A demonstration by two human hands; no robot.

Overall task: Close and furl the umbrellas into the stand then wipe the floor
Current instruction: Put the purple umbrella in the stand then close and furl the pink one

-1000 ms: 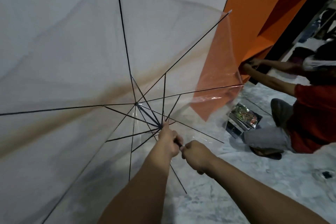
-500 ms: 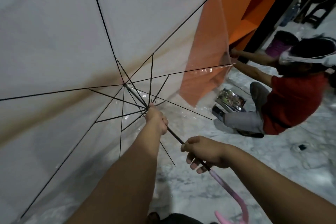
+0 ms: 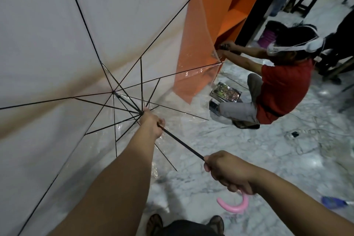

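Note:
A clear umbrella (image 3: pixel 80 48) with black ribs is spread open across the left of the head view, canopy facing away from me. My left hand (image 3: pixel 152 123) grips its black shaft (image 3: pixel 182 142) right at the runner, where the stretchers meet. My right hand (image 3: pixel 229 171) grips the lower end of the shaft, just above the pink hooked handle (image 3: pixel 236 206) that curls out below my fist. No umbrella stand is in view.
A person in a red shirt (image 3: pixel 283 90) crouches on the marble floor (image 3: pixel 249 149) at right, reaching to an orange cabinet (image 3: pixel 216 5). A shiny packet (image 3: pixel 225 93) lies beside them. A blue object (image 3: pixel 333 202) lies low right. My feet show at the bottom.
My right hand has slid down the shaft away from my left hand, to just above the pink handle. My left hand stays at the runner. The view has tilted downward.

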